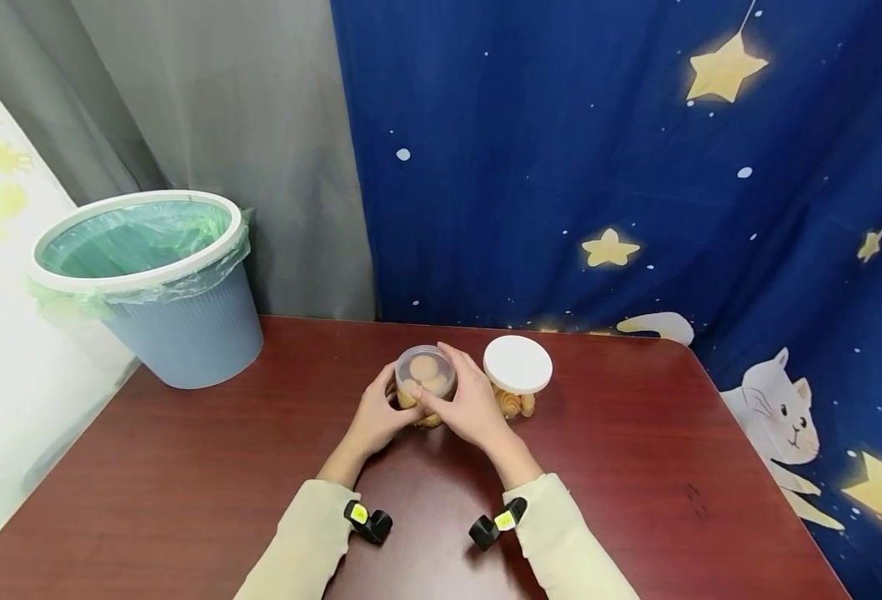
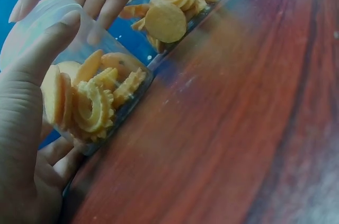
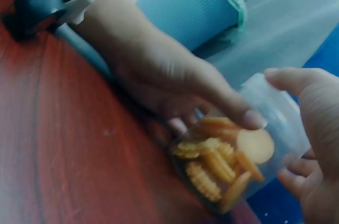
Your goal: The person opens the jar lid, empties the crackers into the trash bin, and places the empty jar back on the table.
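Observation:
A clear jar [image 1: 424,369] of cookies with a translucent lid stands upright on the table, between both hands. My left hand [image 1: 376,415] grips its side, thumb across the near face, as the left wrist view also shows. My right hand [image 1: 475,406] holds the jar's upper part from the right, with the thumb near the lid's edge and the fingers curled round the far side. Piped and round cookies [image 3: 217,163] fill the lower part of that jar. Just right of the hands is a second cookie jar [image 1: 512,402] with a white lid [image 1: 518,364].
A blue trash bin [image 1: 193,333] with a white rim and green liner stands at the table's back left. A grey curtain [image 1: 253,150] and a blue starry curtain [image 1: 501,183] hang behind the dark red table [image 1: 186,483].

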